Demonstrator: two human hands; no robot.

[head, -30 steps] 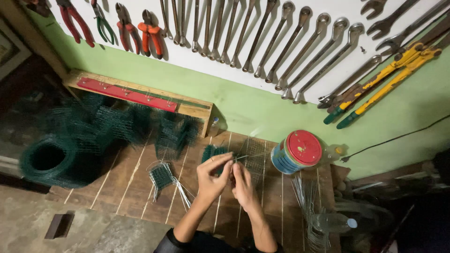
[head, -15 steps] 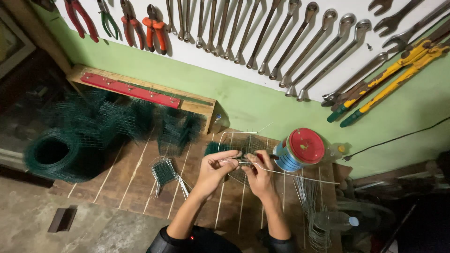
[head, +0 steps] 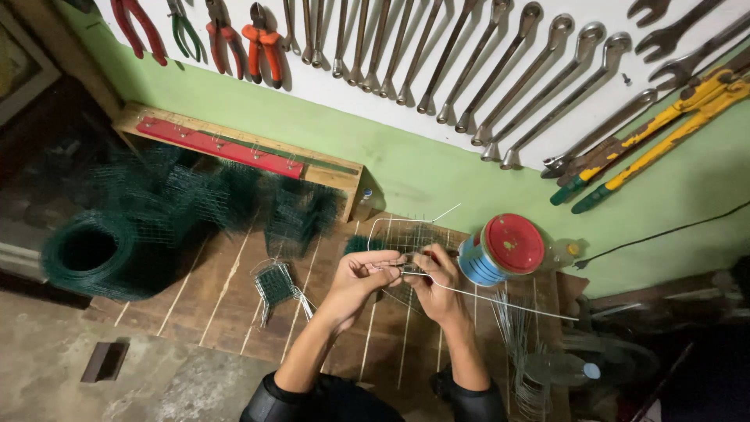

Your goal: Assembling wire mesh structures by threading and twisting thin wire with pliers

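Note:
My left hand (head: 355, 283) and my right hand (head: 434, 283) meet over a wooden board floor (head: 226, 312), both pinching a thin metal wire (head: 500, 301) that runs off to the right. The wire passes along the edge of a small green mesh piece with a wire frame (head: 406, 234), held just beyond my fingers. A spool with a red top and blue cord (head: 500, 250) stands right of my right hand. A small finished green mesh piece (head: 275, 285) lies to the left of my left hand.
A roll of green wire mesh (head: 94, 254) and a heap of mesh pieces (head: 226, 199) lie at the left. A wooden jig with a red bar (head: 234, 148) leans on the green wall. Spanners (head: 469, 62), pliers (head: 258, 35) and yellow bolt cutters (head: 664, 117) hang above. Loose cut wires (head: 516, 336) lie at the right.
My hands have moved right and a little forward with the mesh piece, nearer the spool. A long wire now sticks out to the right from my right hand.

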